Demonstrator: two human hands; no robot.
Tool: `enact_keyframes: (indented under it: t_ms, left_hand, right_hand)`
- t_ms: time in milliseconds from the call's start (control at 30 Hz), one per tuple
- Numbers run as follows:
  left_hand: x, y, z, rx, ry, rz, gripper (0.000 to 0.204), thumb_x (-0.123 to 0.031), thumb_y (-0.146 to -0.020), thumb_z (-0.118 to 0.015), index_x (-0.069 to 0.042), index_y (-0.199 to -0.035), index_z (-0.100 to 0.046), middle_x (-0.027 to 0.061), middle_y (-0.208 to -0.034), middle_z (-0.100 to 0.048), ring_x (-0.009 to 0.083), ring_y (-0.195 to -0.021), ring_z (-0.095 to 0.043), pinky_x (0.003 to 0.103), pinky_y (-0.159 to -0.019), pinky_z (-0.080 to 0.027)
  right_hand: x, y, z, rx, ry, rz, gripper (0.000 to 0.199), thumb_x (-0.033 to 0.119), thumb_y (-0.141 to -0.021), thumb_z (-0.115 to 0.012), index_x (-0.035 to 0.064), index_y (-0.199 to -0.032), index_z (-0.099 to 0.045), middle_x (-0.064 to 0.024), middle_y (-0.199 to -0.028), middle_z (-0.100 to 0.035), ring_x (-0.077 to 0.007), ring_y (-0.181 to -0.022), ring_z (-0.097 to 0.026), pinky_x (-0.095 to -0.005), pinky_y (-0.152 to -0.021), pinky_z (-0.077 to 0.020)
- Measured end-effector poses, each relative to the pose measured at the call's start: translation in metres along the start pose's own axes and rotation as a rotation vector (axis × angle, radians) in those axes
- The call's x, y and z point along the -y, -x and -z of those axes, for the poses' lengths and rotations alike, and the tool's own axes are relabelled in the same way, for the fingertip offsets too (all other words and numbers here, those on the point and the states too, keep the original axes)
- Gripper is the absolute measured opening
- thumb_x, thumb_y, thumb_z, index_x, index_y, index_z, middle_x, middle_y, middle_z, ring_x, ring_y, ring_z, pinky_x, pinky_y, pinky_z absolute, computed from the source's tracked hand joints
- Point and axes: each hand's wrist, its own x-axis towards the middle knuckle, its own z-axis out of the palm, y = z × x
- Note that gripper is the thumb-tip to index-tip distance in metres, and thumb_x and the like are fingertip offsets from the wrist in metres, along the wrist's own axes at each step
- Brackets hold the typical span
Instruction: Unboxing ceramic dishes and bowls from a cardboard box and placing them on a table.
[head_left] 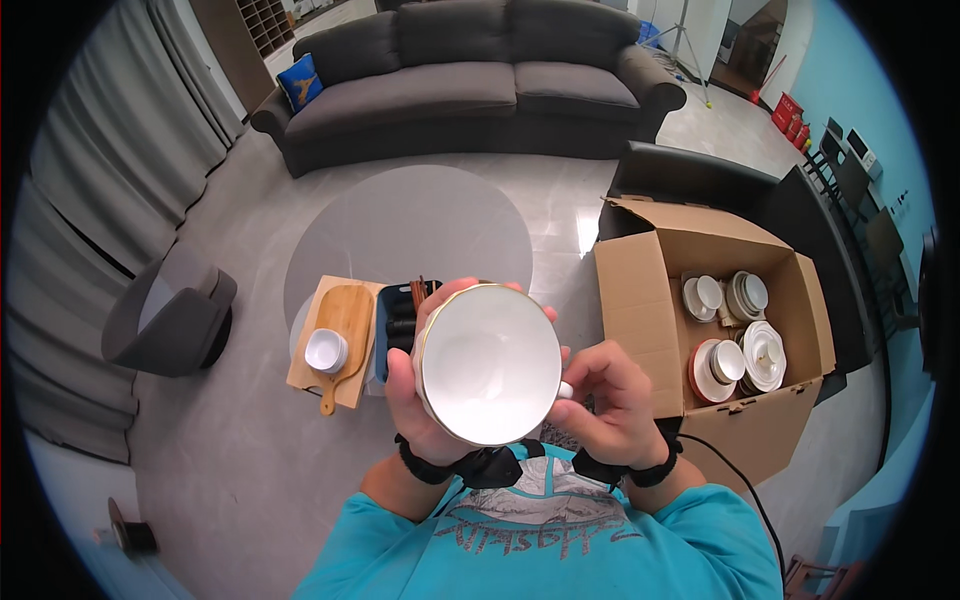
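A white bowl with a thin gold rim is held up in front of my chest, its inside facing the camera. My left hand cups it from the left and underneath, fingers wrapped around its back. My right hand sits at the bowl's right edge, fingers curled, pinching a small white piece at the rim. Both wrists wear black bands.
An open cardboard box on the right holds stacked white plates and bowls. Below the bowl, a small table carries a wooden cutting board, a small white bowl and a dark tray. A dark sofa stands behind.
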Motion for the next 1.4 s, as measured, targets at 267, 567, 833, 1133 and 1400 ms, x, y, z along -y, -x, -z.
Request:
enact_keyframes:
  t_ms: [267,567,833,1133,1400]
  left_hand:
    - [0.007,-0.005,0.008,0.003,-0.136,-0.015,0.079,-0.068,-0.087,-0.034,-0.003,-0.133,-0.035,0.0217,-0.128,-0.044,0.0396,-0.114,-0.051,0.053,-0.089,-0.052]
    - [0.022,-0.015,0.021,-0.064,-0.201,-0.063,0.07,-0.06,-0.094,-0.027,-0.002,-0.132,-0.038,0.0207,-0.128,-0.049,0.0341,-0.117,-0.052,0.046,-0.094,-0.047]
    - [0.035,-0.013,0.028,-0.003,-0.286,0.027,0.066,-0.057,-0.094,-0.031,-0.001,-0.128,-0.04,0.0195,-0.124,-0.053,0.0333,-0.116,-0.052,0.047,-0.096,-0.045]
    - [0.032,-0.019,0.025,-0.096,-0.198,-0.022,0.069,-0.055,-0.092,-0.035,0.002,-0.131,-0.035,0.0171,-0.13,-0.046,0.0243,-0.122,-0.046,0.037,-0.102,-0.037]
    - [0.027,-0.02,0.035,-0.063,0.289,0.141,0.082,-0.067,-0.089,-0.031,0.001,-0.136,-0.035,0.0224,-0.126,-0.05,0.0336,-0.114,-0.053,0.045,-0.099,-0.043]
  right_hand:
    - [0.0,-0.005,0.015,0.481,-0.729,-0.423,0.02,0.015,-0.093,-0.057,-0.0029,-0.101,-0.058,-0.0071,-0.084,-0.063,-0.0096,-0.065,-0.059,-0.023,-0.059,-0.0481]
    - [0.004,-0.006,0.021,0.453,-1.025,-0.419,0.055,0.031,-0.078,-0.075,-0.0001,-0.117,-0.052,-0.0193,-0.105,-0.06,-0.0163,-0.069,-0.059,-0.0271,-0.064,-0.0489]
    - [0.013,-0.008,0.023,0.427,-1.144,-0.361,0.088,0.046,-0.066,-0.082,0.0013,-0.129,-0.04,-0.0258,-0.104,-0.06,-0.0192,-0.068,-0.061,-0.0287,-0.065,-0.0485]
    - [-0.011,-0.013,0.028,0.569,-1.085,-0.126,0.07,0.045,-0.076,-0.075,0.0013,-0.124,-0.049,-0.0418,-0.118,-0.048,-0.0346,-0.095,-0.059,-0.0386,-0.077,-0.0509]
    - [-0.017,-0.01,0.025,0.497,-1.12,-0.182,0.045,0.038,-0.075,-0.077,0.0012,-0.097,-0.062,-0.0416,-0.114,-0.052,-0.0434,-0.105,-0.057,-0.0425,-0.077,-0.0507]
